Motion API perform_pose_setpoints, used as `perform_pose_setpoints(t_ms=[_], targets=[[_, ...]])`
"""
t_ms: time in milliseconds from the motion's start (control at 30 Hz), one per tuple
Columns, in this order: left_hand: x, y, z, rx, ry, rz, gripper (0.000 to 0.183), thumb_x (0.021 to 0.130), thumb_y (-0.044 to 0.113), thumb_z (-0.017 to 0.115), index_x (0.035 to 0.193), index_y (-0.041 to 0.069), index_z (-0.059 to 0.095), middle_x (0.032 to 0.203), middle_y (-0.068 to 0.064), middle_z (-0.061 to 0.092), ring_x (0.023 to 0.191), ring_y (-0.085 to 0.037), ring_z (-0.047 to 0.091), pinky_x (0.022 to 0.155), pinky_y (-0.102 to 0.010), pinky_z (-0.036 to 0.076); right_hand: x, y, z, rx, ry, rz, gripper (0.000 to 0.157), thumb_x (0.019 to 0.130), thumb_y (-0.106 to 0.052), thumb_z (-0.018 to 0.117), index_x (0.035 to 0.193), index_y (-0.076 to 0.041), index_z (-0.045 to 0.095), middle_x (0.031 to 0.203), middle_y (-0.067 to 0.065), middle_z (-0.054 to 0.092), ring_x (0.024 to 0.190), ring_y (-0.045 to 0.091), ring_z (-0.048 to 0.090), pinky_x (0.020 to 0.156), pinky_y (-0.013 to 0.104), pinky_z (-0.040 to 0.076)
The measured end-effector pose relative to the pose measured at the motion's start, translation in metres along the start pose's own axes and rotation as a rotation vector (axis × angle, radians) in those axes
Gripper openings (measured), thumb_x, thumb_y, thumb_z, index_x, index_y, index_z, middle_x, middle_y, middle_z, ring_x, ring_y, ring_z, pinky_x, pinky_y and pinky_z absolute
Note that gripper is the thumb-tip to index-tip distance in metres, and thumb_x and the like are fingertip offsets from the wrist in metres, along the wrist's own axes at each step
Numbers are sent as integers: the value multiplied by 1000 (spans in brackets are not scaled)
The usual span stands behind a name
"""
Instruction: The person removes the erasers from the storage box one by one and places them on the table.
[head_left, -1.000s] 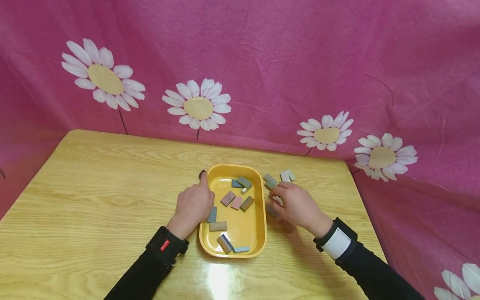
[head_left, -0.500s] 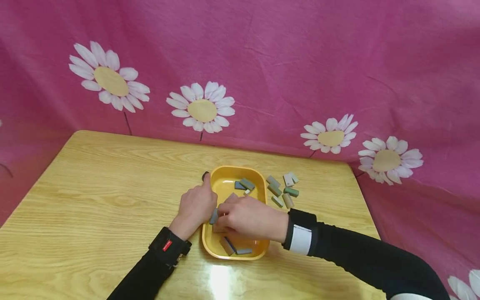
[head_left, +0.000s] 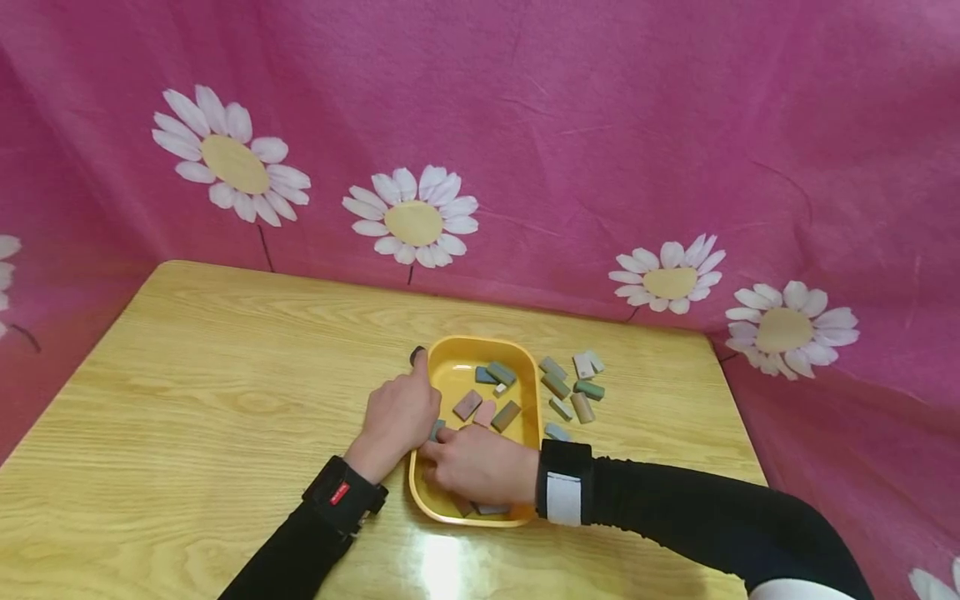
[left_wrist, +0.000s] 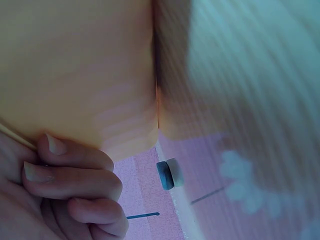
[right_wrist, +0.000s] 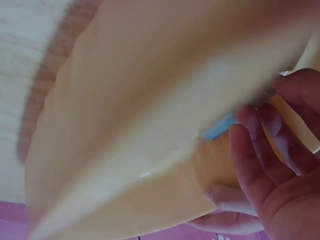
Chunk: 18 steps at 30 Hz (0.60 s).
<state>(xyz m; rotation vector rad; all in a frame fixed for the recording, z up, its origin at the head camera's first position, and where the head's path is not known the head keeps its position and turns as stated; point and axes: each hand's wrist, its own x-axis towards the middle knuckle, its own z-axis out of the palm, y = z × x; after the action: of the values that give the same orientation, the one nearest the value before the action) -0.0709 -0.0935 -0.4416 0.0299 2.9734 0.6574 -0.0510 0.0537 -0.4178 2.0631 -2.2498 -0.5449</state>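
A yellow tray (head_left: 480, 340) holds several small coloured blocks, among them a mauve block (head_left: 467, 405), a pink block (head_left: 485, 412) and a brown block (head_left: 506, 416). My left hand (head_left: 397, 412) grips the tray's left rim; in the left wrist view its curled fingers (left_wrist: 75, 182) lie against the tray's wall. Down inside the tray's near-left part, my right hand (head_left: 483, 467) pinches a greyish block (right_wrist: 265, 96) between thumb and fingertips, partly hidden. Close to those fingertips shows a blue block (right_wrist: 220, 126). The right hand covers some blocks in the head view.
Right of the tray, several more blocks lie on the wooden table (head_left: 262, 375), including a green block (head_left: 589, 389), a tan block (head_left: 582, 407) and a white block (head_left: 583, 365). A small dark object (head_left: 417, 356) stands beyond the left fingertip. Pink flowered cloth (head_left: 525, 125) hangs behind.
My right hand has moved left from the loose blocks beside the tray into the tray, then lower towards its near-left part. The left hand keeps its grip on the rim.
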Motion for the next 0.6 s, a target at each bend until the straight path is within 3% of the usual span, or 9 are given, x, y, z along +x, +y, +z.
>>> perform_pose_setpoints(t_ms=[167,300,500,600], targets=[[0,1,1,15,-18,-16,57,91,28,43,139,3,25,55,-4,48,43,-19,45,40,-34,36,-3,-1,1,46,28,-8,19,69,-29,63,88,-26,60,105,-2,47,92,14,40,67,19,38],[-1,2,1,17,-22,-24,57,90,28,43,138,3,26,55,-4,48,44,-19,45,40,-34,36,-16,3,-4,106,109,46,6,78,-24,59,84,-26,58,98,-3,46,83,13,39,63,19,36],[-2,3,2,19,-28,-19,57,90,28,41,139,3,24,56,-4,49,45,-19,46,40,-34,36,-58,28,-23,273,227,256,16,76,-12,61,89,-20,62,94,-2,45,86,14,39,66,19,36],[-3,3,2,15,-35,-26,59,90,28,40,140,3,23,56,-4,49,45,-19,46,41,-34,36,-88,42,-20,354,273,385,22,72,-8,62,90,-20,62,95,-2,45,86,13,40,66,21,38]])
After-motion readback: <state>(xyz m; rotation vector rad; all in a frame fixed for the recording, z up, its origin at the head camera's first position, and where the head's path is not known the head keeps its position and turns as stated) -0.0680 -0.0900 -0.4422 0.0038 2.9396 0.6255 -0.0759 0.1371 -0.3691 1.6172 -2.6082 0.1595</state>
